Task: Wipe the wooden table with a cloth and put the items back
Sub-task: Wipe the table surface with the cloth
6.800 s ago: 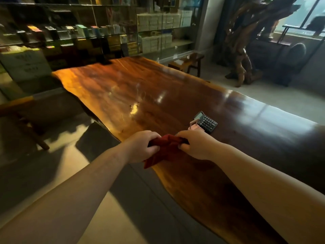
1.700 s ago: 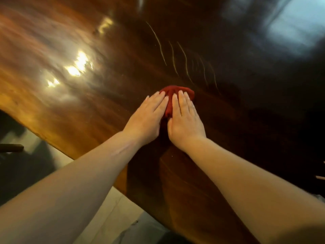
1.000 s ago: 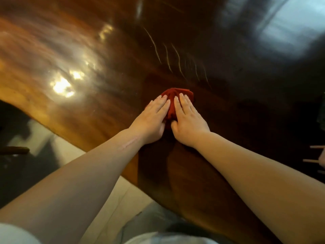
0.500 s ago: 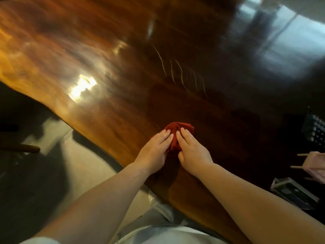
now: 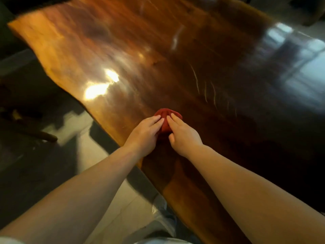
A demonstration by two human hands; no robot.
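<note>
Head view, nearest me at six o'clock: a strip of pale clothing (image 5: 163,241) along the bottom edge, and my two bare forearms running up from the lower corners toward the centre. At seven to nine o'clock I see the light tiled floor (image 5: 112,199) beside the desk's wavy near edge, with a dark wooden piece of furniture (image 5: 35,134) lying in shadow on it; I can't make out what it is.

At the centre, my left hand (image 5: 144,132) and right hand (image 5: 182,134) lie side by side, palms down, fingers extended and pointing toward twelve o'clock, the fingertips almost meeting. Both press flat on the red cloth (image 5: 167,115), which sits bunched on the desk (image 5: 123,41) close to its near edge; most of the cloth shows past the fingertips, and a little between the hands. Neither grip is wrapped around it: the fingers lie open on top, the right thumb tucked toward the cloth's near side.

Farther out, from ten to twelve o'clock, the glossy wooden top glows orange with two bright glare spots (image 5: 98,88). At one o'clock thin pale streaks (image 5: 205,88) cross the darker wood, and at two o'clock a bluish window reflection (image 5: 299,59) spreads over the surface. I see no containers anywhere on the desk.
</note>
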